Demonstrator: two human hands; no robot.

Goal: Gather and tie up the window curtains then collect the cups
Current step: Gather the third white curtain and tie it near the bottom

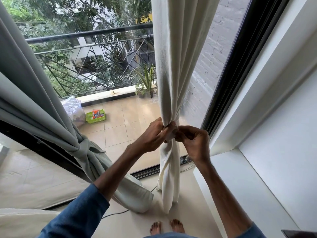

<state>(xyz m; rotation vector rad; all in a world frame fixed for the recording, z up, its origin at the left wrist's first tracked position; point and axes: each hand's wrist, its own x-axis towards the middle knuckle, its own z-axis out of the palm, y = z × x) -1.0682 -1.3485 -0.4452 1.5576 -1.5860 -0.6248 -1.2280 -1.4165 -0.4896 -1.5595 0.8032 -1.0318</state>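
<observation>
A cream white curtain [173, 66] hangs gathered in the middle of the window, bunched into a tight waist at hand height, its tail dropping to the floor. My left hand [151, 136] grips the bunch from the left. My right hand [193, 143] pinches the fabric at the same spot from the right. A grey-green curtain [34, 93] on the left is tied in a knot [82, 148], its end resting on the floor. No cups are in view.
A black window frame [228, 78] and a white sill ledge [243, 177] stand at right. A cable [116, 213] lies on the floor near my bare feet [167, 227]. Outside the glass are a green basket [95, 116], potted plants [145, 86] and a railing [89, 34].
</observation>
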